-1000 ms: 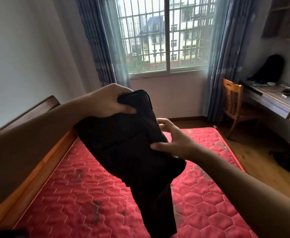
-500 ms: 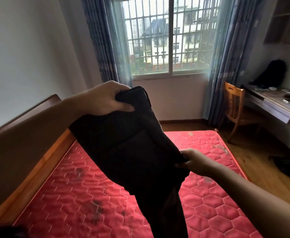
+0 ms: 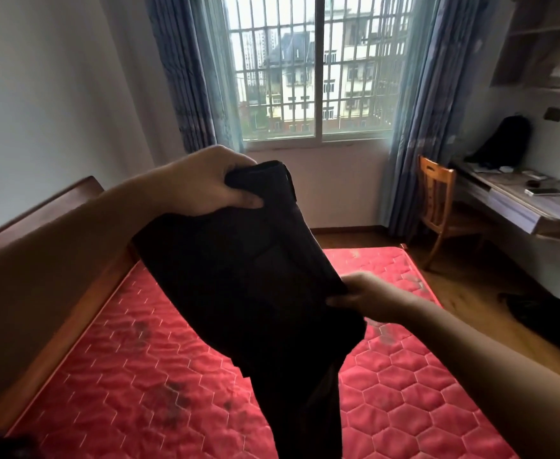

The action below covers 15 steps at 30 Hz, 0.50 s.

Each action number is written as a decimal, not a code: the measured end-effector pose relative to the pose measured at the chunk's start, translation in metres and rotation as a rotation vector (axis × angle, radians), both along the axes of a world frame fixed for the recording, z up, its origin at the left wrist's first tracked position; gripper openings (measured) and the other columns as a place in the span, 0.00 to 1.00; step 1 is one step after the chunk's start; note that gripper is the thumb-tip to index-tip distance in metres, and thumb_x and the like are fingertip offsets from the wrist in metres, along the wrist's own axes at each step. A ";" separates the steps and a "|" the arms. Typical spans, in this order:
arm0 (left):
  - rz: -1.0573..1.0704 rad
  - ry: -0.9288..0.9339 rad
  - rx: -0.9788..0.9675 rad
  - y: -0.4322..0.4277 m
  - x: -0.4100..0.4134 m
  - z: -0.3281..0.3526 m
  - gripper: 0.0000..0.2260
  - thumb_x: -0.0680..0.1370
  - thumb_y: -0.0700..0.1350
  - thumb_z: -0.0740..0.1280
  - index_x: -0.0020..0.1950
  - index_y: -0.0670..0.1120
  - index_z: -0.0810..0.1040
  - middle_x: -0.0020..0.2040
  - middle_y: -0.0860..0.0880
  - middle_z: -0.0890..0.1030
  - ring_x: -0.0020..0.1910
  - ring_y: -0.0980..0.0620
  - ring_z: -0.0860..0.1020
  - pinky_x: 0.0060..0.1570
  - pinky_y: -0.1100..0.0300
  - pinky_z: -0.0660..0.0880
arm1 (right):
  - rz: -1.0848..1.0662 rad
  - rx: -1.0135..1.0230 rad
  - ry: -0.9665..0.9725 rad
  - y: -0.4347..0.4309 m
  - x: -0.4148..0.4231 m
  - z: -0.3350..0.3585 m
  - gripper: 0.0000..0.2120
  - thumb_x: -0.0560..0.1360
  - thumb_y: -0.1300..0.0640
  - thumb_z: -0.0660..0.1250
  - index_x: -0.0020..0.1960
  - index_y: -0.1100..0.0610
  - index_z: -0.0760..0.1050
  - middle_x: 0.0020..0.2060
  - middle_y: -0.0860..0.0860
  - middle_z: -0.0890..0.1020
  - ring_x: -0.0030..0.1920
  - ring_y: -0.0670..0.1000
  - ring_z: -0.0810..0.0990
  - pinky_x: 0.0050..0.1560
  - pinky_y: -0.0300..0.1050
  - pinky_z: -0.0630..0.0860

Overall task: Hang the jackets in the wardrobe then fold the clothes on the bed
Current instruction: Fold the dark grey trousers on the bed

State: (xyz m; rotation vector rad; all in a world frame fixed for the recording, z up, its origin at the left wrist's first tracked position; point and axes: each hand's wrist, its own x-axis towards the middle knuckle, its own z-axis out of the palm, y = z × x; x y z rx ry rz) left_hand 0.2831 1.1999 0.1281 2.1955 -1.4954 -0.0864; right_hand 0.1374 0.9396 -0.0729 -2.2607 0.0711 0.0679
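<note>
At the far left, the wooden bed frame [image 3: 73,306] ran along the wall and bore a red quilted mattress [image 3: 113,376]. Above it, the left grip [image 3: 205,180] was closed on the top end of a black garment [image 3: 245,276]. The thumb lay across the front and the fingers were tucked behind. This hand was the higher of the two, probably so the cloth could hang free and its layers line up. The garment, perhaps trousers doubled over, slanted down to the right in mid-air over the mattress, with its loose end dangling toward the bottom of the view. The right grip [image 3: 368,294] pinched the garment's lower right edge, seemingly to draw the fabric taut between the hands before a fold was laid on the bed. So the folding part of the task appeared to be in hand, with this piece not yet set down. Further right stood a wooden chair [image 3: 436,197]. Beyond it was a tabletop [image 3: 517,207] with small items on it and a dark bag [image 3: 500,140] against the wall.
</note>
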 end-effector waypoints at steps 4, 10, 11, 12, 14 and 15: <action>0.038 -0.024 -0.035 0.006 0.000 0.010 0.06 0.74 0.47 0.77 0.48 0.54 0.83 0.41 0.55 0.86 0.39 0.56 0.85 0.45 0.51 0.81 | -0.032 -0.055 0.117 -0.015 -0.006 -0.028 0.10 0.78 0.62 0.70 0.50 0.48 0.84 0.43 0.45 0.87 0.44 0.46 0.86 0.46 0.41 0.82; 0.068 -0.025 -0.050 0.014 0.000 0.017 0.06 0.73 0.49 0.76 0.48 0.53 0.84 0.42 0.54 0.86 0.40 0.55 0.85 0.47 0.49 0.82 | -0.106 -0.199 0.230 -0.030 -0.014 -0.032 0.07 0.78 0.61 0.69 0.49 0.49 0.82 0.47 0.48 0.85 0.50 0.50 0.85 0.55 0.46 0.82; 0.066 -0.034 -0.034 0.013 -0.001 0.016 0.06 0.73 0.49 0.77 0.49 0.52 0.84 0.42 0.53 0.86 0.40 0.54 0.85 0.47 0.47 0.82 | -0.087 -0.261 0.236 -0.028 -0.014 -0.019 0.09 0.77 0.58 0.72 0.54 0.47 0.80 0.52 0.46 0.83 0.55 0.50 0.82 0.55 0.42 0.80; 0.060 -0.045 -0.019 0.010 -0.002 0.013 0.06 0.73 0.48 0.77 0.49 0.51 0.84 0.42 0.52 0.86 0.40 0.53 0.85 0.47 0.46 0.82 | -0.077 -0.280 0.242 -0.023 -0.013 0.000 0.17 0.75 0.55 0.75 0.62 0.47 0.77 0.58 0.45 0.79 0.60 0.50 0.79 0.57 0.42 0.77; 0.045 -0.061 0.005 0.004 -0.005 0.007 0.06 0.74 0.48 0.77 0.48 0.51 0.83 0.41 0.53 0.85 0.39 0.54 0.84 0.46 0.46 0.82 | -0.060 -0.092 0.146 -0.003 -0.010 0.044 0.36 0.70 0.53 0.79 0.74 0.48 0.67 0.64 0.46 0.74 0.66 0.50 0.74 0.63 0.44 0.75; 0.038 -0.066 0.017 -0.001 -0.007 0.004 0.05 0.74 0.48 0.77 0.47 0.51 0.83 0.40 0.53 0.85 0.38 0.54 0.84 0.44 0.47 0.82 | -0.017 0.053 0.042 0.010 -0.008 0.068 0.39 0.69 0.53 0.80 0.76 0.50 0.65 0.65 0.48 0.75 0.66 0.49 0.76 0.63 0.45 0.76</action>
